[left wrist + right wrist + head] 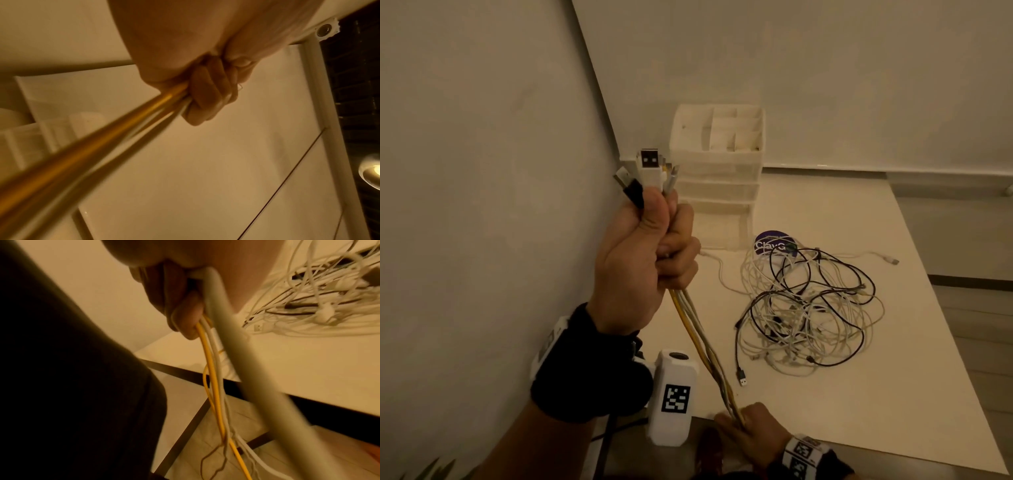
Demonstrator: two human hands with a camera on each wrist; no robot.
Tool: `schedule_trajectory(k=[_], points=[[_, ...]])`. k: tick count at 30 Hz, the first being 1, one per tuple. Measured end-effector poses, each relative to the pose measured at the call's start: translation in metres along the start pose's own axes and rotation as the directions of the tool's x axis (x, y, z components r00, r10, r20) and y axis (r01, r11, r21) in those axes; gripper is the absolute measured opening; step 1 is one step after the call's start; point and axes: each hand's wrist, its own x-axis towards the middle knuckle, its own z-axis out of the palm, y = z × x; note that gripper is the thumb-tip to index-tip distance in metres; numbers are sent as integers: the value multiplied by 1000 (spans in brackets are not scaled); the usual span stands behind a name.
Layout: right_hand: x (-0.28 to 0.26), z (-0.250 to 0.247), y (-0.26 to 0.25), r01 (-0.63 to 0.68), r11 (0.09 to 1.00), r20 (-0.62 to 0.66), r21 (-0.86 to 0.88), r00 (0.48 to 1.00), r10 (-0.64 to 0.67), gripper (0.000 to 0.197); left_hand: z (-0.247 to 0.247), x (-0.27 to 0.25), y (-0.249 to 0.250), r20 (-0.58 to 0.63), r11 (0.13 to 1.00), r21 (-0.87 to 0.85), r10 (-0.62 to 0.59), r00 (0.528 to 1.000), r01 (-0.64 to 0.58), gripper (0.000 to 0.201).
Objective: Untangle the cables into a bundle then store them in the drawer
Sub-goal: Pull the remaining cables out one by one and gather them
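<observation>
My left hand (pixel 650 246) is raised at the table's left edge, fist closed around a bunch of cables (pixel 698 329) whose USB plugs (pixel 650 168) stick up above the thumb. The yellow and white cables run taut down to my right hand (pixel 743 421), which grips them at the table's near edge; below it they hang toward the floor (pixel 218 410). In the left wrist view the fingers (pixel 207 95) wrap the blurred yellow cable (pixel 98 142). A tangled pile of white and black cables (pixel 811 308) lies on the table. The white drawer unit (pixel 717 178) stands at the back.
The white table (pixel 876 394) sits against a wall on the left. A purple round sticker (pixel 774 243) lies beside the drawer unit's base. One white cable end (pixel 890 258) trails right of the pile. The drawer unit has open compartments on top.
</observation>
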Motion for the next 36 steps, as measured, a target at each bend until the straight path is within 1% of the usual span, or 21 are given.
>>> schedule_trajectory(k=[2,5,6,8,9,10,12,14,16,18,23,24,25,26,27,28,29,30,32,34,36], points=[[1,0,1,72,995,53,-73,996,-68,87,-4,-1,-5,-65,1000,2,-13,998,13,31],[-10,-18,-3,171,985,155,-5,974,-168,26,-13,-1,-12,-117,999,2,-32,993,33,27],[-12,-27,1,160,984,160,74,972,-170,16,-15,-1,-13,-118,999,-3,-40,992,40,27],[-11,-49,8,114,971,95,212,986,-137,36,-19,0,-12,-94,998,-17,-60,994,59,32],[-5,-61,10,116,974,67,195,989,-131,48,-21,0,-12,-78,997,-22,-70,994,69,36],[5,-70,11,122,986,37,109,991,-127,58,-21,0,-13,-69,996,-26,-82,994,81,39],[30,-83,3,131,961,27,-245,991,-129,65,-21,2,-17,-74,995,-21,-97,992,96,35],[56,-79,-4,142,814,87,-563,990,-113,57,-19,3,-19,-93,994,5,-106,990,107,31],[76,-63,-1,212,647,160,-732,977,-138,46,-17,2,-18,-105,994,24,-104,989,107,32],[83,-51,4,242,548,186,-800,970,-157,36,-19,-2,-16,-106,995,31,-93,990,97,33],[78,-54,26,327,467,181,-822,927,-330,27,-31,-13,-13,-154,995,-3,-102,983,103,29],[80,-57,31,346,480,143,-806,901,-409,22,-32,-14,-14,-172,994,-7,-106,979,106,28],[77,-61,24,382,552,82,-741,868,-490,15,-34,-15,-17,-189,994,0,-111,976,113,27],[72,-67,14,402,691,-65,-600,837,-543,19,-35,-14,-20,-205,992,17,-117,972,123,26],[69,-74,5,366,835,-294,-411,814,-501,25,-36,-13,-25,-219,990,37,-121,968,133,27],[64,-83,-8,333,926,-476,-177,795,-377,25,-37,-11,-30,-228,989,54,-123,966,139,29],[56,-96,-23,340,939,-603,49,760,-244,22,-36,-8,-35,-237,987,68,-126,963,146,30],[49,-114,-37,390,894,-694,219,706,-138,19,-35,-5,-40,-247,984,78,-134,960,157,31],[28,-153,-72,538,734,-789,415,615,-5,20,-30,3,-48,-256,979,106,-143,956,175,33],[3,-187,-103,628,620,-805,469,594,8,20,-23,12,-55,-245,972,162,-129,961,171,34],[-18,-208,-125,648,615,-801,450,597,-42,15,-12,22,-60,-223,970,188,-109,969,152,35]])
